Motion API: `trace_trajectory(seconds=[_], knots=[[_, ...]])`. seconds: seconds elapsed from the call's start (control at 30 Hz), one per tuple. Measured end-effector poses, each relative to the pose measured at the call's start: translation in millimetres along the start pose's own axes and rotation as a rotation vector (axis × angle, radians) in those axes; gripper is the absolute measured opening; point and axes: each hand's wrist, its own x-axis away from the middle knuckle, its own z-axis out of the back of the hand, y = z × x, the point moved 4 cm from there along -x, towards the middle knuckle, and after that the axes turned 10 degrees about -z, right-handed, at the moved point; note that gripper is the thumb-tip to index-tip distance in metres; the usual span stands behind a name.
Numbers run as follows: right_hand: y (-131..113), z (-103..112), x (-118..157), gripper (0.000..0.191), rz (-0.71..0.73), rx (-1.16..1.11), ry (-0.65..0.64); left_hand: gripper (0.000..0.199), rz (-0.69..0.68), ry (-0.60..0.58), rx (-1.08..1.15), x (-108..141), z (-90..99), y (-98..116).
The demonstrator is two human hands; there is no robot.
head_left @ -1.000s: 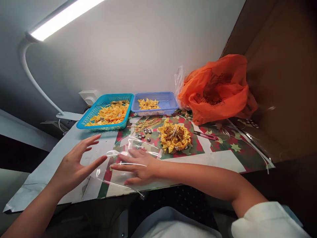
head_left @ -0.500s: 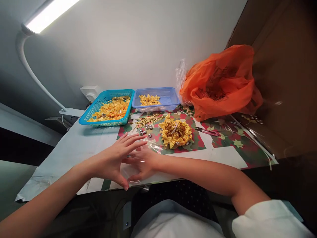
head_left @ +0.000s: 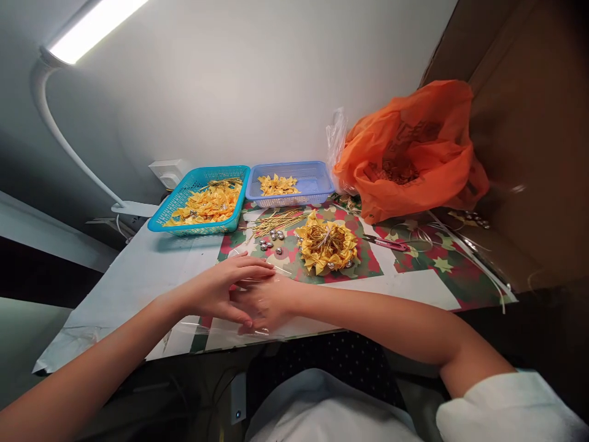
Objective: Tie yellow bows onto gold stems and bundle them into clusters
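My right hand (head_left: pixel 269 301) reaches to the left over the near table edge, with clear plastic film (head_left: pixel 280 268), apparently a thin bag, around its fingers. Its fingers look spread, though partly covered. Over it curves my left hand (head_left: pixel 221 288), fingers extended and thumb apart, touching the film-covered right hand. Just beyond the hands lie several small silver bells (head_left: pixel 271 240). To their right sits a round bunch of yellow ribbon flowers (head_left: pixel 327 245), with gold stems gathered in its middle and silver bells among the petals.
Behind stand a teal basket (head_left: pixel 159 226) and a blue basket (head_left: pixel 317 199), both holding yellow flowers. Gold wire stems (head_left: pixel 278 223) lie before them. Pink-handled snips (head_left: pixel 389 244) rest right of the bunch. An orange bag (head_left: pixel 414 166) stands at back right, a lamp (head_left: pixel 69 147) at left.
My left hand has come down and closer onto the right hand, its fingers less widely spread. The bunch, bells and baskets stay where they were.
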Motion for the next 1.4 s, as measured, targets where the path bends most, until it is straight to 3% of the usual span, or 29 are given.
trace_trajectory(seconds=[0.13,0.23,0.33,0.4,0.43,0.6,0.87,0.97,1.13,1.3,1.4], knots=[[2.2,14.0,3.8,0.044,-0.123,-0.037,-0.05,0.069,0.047,0.056,0.041,6.5,7.0,1.2],[12.8,44.0,27.0,0.042,-0.134,-0.165,-0.057,0.067,0.097,0.138,0.039,14.7,12.5,-2.2],[41.7,90.8,65.4,0.032,-0.146,-0.32,0.132,0.062,0.168,0.241,0.037,22.1,15.6,-7.5],[74.5,116.6,93.5,0.028,-0.32,-0.287,0.329,0.059,0.212,0.293,0.048,24.8,15.9,-10.3],[90.3,122.4,105.3,0.023,-0.403,-0.232,0.347,0.057,0.226,0.312,0.055,25.2,15.9,-11.1],[136.5,107.0,129.1,0.019,-0.559,-0.046,0.147,0.059,0.191,0.322,0.027,18.8,17.3,-9.6],[134.8,94.3,118.8,0.009,-0.518,0.073,0.131,0.061,0.182,0.25,-0.056,9.2,13.4,-7.8],[134.9,92.9,118.2,0.012,-0.523,0.026,0.158,0.062,0.152,0.243,-0.073,8.1,10.6,-6.4],[138.9,96.9,122.0,0.012,-0.591,-0.139,0.308,0.06,0.165,0.256,-0.087,6.3,10.0,-6.1],[130.0,122.3,126.3,0.012,-0.583,-0.199,0.429,0.062,0.218,0.243,-0.115,5.1,8.0,-12.1],[114.7,138.2,125.8,0.011,-0.512,-0.251,0.428,0.06,0.22,0.24,-0.134,3.3,6.2,-14.6]])
